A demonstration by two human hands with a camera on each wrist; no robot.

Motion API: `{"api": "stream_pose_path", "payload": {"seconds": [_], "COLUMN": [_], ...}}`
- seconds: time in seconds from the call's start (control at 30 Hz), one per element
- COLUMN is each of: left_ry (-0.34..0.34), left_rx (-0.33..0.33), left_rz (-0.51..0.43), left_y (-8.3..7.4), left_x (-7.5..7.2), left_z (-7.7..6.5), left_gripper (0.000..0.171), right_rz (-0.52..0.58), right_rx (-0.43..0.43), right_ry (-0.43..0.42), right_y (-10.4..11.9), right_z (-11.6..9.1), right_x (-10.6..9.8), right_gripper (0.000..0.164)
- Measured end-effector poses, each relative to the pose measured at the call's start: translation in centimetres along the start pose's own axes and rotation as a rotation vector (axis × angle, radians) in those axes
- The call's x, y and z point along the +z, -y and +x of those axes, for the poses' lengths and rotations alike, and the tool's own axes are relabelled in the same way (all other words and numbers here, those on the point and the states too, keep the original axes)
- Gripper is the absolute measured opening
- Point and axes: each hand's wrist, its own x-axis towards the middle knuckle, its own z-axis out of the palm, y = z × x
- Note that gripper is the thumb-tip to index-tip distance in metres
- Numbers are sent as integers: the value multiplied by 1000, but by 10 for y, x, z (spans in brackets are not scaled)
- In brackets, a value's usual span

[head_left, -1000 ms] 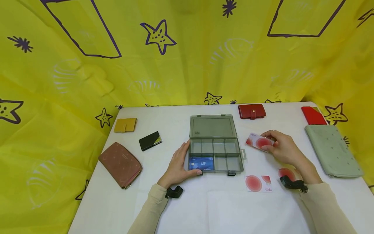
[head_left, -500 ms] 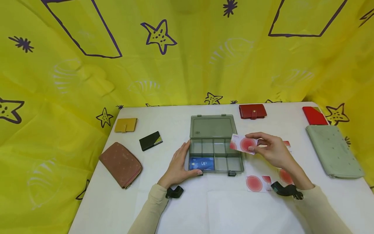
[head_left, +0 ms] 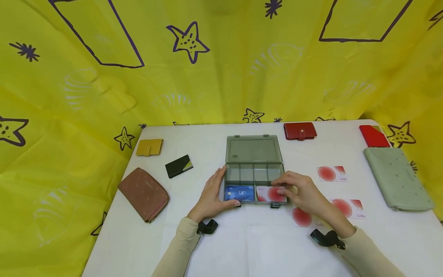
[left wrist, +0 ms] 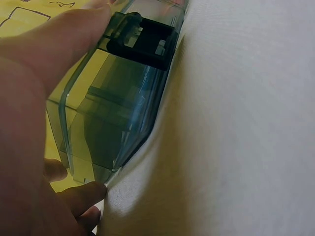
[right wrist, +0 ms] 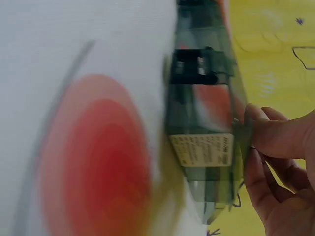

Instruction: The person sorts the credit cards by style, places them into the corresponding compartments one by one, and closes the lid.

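In the head view, a smoky clear organizer box (head_left: 247,172) lies with its lid (head_left: 254,149) folded back. A blue VIP card (head_left: 240,193) is in its front left compartment. My left hand (head_left: 212,197) rests against the box's left side, fingers straight, thumb at the front edge. My right hand (head_left: 304,191) pinches a pink and white card (head_left: 264,193) at the front right compartment. In the right wrist view, the thumb and fingers (right wrist: 261,177) meet at the box's upper edge. The back compartments hold nothing visible.
Three similar cards lie to the right: one (head_left: 327,174) behind, one (head_left: 342,207) beside the forearm, one (head_left: 302,217) partly under the wrist. Left stand a yellow wallet (head_left: 149,147), black card case (head_left: 178,166) and brown wallet (head_left: 143,195); right, red (head_left: 300,131) and green (head_left: 398,179) wallets.
My right hand has carried the pink and white card leftward and down from the right of the box into its front right compartment. My left hand has stayed at the box.
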Motion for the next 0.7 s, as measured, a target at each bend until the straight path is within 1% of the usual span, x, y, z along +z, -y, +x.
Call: {"api": "stream_pose_path", "payload": {"seconds": [0.1,0.2,0.27,0.3,0.4,0.5,0.6,0.7], "left_ry": [-2,-3,-5,-6,-8,-3,-3,0], "left_rx": [-2,-1,5,7,14,13,13,7], "left_rz": [8,13,12,12,10,9,11,12], "left_y": [2,3,3,3,3,3,3,3], "left_x": [0,1,1,1,1,1,1,1], "left_z": [0,0,0,1,0,0,0,-1], "left_gripper": [123,124,124,124,123,123,123,123], "right_rz": [-100,-140,-151,-157,-183,-228,-286,-321], "right_rx": [-73,-126,-134,-124,-54,63,186,309], "right_ry": [2,-25,-47,-56,-77,-70,-26,69], "right_y": [0,-1,-3,-4,-8,-17,-35,-58], "right_z": [-2,-2,-1,0,1,0,-4,-11], "right_x": [7,10,7,3,-17,-47,-81,-108], "right_gripper": [41,41,42,44,48,52,57,67]}}
